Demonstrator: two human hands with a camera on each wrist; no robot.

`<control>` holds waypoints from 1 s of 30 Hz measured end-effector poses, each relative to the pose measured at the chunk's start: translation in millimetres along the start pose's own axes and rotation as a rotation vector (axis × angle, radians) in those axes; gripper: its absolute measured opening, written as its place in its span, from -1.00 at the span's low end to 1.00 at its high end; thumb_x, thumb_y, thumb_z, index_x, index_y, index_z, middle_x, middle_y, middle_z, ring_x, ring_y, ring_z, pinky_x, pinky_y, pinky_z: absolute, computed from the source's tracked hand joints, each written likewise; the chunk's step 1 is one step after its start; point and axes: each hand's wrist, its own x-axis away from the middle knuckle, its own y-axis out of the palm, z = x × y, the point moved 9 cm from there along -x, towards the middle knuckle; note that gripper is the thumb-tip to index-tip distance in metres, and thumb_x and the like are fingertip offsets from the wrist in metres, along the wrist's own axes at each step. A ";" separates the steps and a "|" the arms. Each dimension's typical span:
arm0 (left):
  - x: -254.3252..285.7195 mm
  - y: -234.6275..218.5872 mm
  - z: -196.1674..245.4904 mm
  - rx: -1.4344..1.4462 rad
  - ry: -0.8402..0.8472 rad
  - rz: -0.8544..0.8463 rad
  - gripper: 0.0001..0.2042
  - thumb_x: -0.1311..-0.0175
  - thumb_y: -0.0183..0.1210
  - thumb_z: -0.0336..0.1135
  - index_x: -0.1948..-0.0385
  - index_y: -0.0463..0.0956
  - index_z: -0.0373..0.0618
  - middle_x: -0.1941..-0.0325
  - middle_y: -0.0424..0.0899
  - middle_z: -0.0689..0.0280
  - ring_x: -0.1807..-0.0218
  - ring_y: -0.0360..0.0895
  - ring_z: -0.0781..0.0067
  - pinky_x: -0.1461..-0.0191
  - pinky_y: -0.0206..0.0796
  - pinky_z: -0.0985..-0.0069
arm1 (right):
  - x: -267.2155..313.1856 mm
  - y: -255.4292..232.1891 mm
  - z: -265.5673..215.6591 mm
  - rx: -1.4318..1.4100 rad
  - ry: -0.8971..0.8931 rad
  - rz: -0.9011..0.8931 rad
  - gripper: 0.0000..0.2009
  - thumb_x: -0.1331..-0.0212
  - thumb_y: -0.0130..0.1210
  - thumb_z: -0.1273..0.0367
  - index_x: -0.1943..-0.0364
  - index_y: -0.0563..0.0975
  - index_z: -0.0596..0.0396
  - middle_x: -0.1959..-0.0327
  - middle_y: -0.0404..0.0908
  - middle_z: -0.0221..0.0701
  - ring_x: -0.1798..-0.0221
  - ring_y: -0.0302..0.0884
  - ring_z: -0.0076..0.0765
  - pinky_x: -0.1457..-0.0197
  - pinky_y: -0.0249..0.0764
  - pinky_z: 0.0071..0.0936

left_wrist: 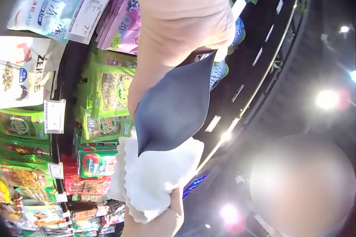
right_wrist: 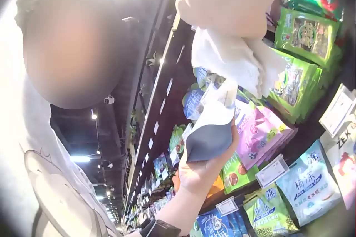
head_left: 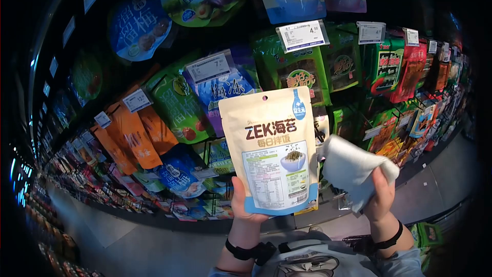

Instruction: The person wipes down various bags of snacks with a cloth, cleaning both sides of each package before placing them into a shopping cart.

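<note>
A cream stand-up pouch [head_left: 271,149] of ZEK seaweed, blue along its bottom, is held upright by my left hand [head_left: 243,208]. The thumb lies along its left side; the other fingers are hidden behind it. The left wrist view looks at the dark blue bottom of the pouch [left_wrist: 175,103] from below. To its right, my right hand [head_left: 382,197] grips a folded white cloth [head_left: 351,161] with scalloped edges, thumb over it. In the right wrist view the cloth [right_wrist: 222,53] hangs beneath that hand, close to the pouch [right_wrist: 210,141].
Shelf hooks full of snack bags stand ahead, with green seaweed packs [head_left: 302,74], blue jelly bags [head_left: 223,90] and orange packs [head_left: 133,136]. Price tags [head_left: 302,36] stick out from the shelf edges. Grey floor tiles [head_left: 133,225] lie below.
</note>
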 end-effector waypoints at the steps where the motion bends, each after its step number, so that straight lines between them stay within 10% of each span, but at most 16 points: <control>1: -0.2 -0.7 -2.3 -0.017 -0.021 0.008 -0.31 -0.28 -0.19 0.19 -0.33 -0.05 -0.06 -0.36 0.13 0.11 -0.33 0.15 0.01 -0.28 0.08 -0.09 | 1.8 -17.7 1.6 0.080 -0.066 0.106 -0.69 -0.30 -0.16 0.33 0.01 0.40 0.27 0.04 0.50 -0.30 0.00 0.41 -0.44 -0.19 0.20 -0.47; 12: -5.0 -1.9 -0.5 -0.022 0.095 0.144 -0.32 -0.31 -0.30 0.23 -0.33 -0.02 -0.05 -0.35 0.14 0.09 -0.26 0.25 -0.04 -0.17 0.24 -0.06 | 7.2 16.2 -17.2 0.313 -0.377 -0.143 -0.70 -0.20 -0.20 0.50 0.00 0.36 0.34 0.00 0.46 -0.03 -0.15 0.38 -0.02 -0.32 0.09 -0.16; 30: -1.4 12.6 -2.6 -0.063 0.103 -0.023 -0.34 -0.32 -0.28 0.20 -0.33 -0.02 -0.04 -0.36 0.13 0.13 -0.31 0.19 0.03 -0.29 0.07 -0.03 | 9.8 12.5 -21.6 0.610 -0.389 -0.033 -0.76 -0.26 -0.18 0.48 0.06 0.39 0.32 0.07 0.49 -0.12 0.03 0.46 -0.26 -0.09 0.32 -0.41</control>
